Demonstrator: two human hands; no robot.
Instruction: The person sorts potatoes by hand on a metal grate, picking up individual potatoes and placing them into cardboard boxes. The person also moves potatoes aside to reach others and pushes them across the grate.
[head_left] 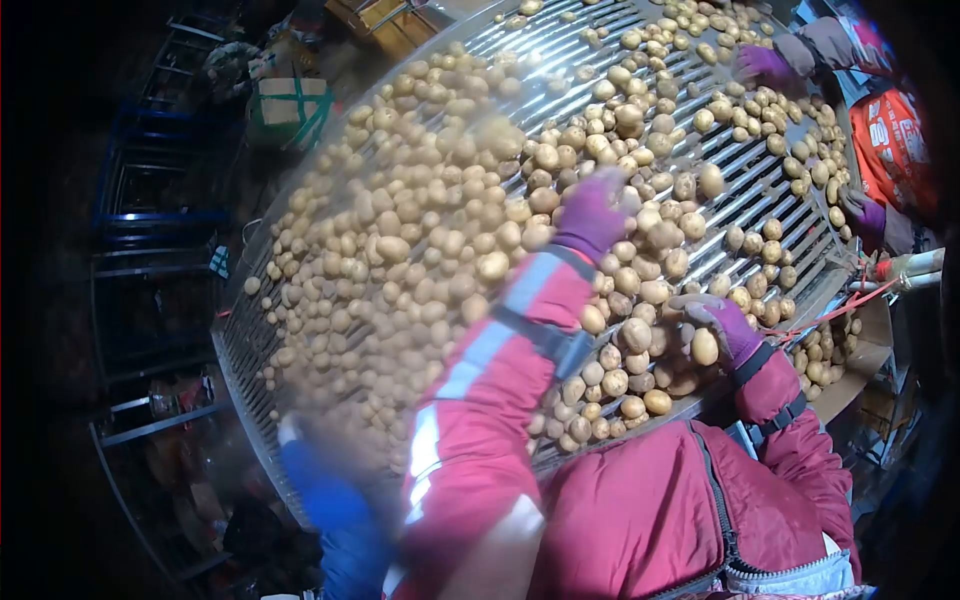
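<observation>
My left hand (597, 212), in a purple glove, reaches out over the heap of potatoes (400, 250) on the slatted metal table (815, 255). Its fingers are smeared by motion, so I cannot make out whether they grip anything. Closer to my body on the right, my right hand (722, 328) wears a similar purple glove with dirty fingertips. It is curled around a potato (704, 346) at the near edge of the heap. More potatoes lie right beside its fingers.
A co-worker's purple-gloved hand (765, 66) is among potatoes at the far right, beside an orange vest (890, 140). Another person's blue sleeve (325, 490) is at lower left. A cardboard box (855, 350) with potatoes and pale pipes (910, 265) stand at right.
</observation>
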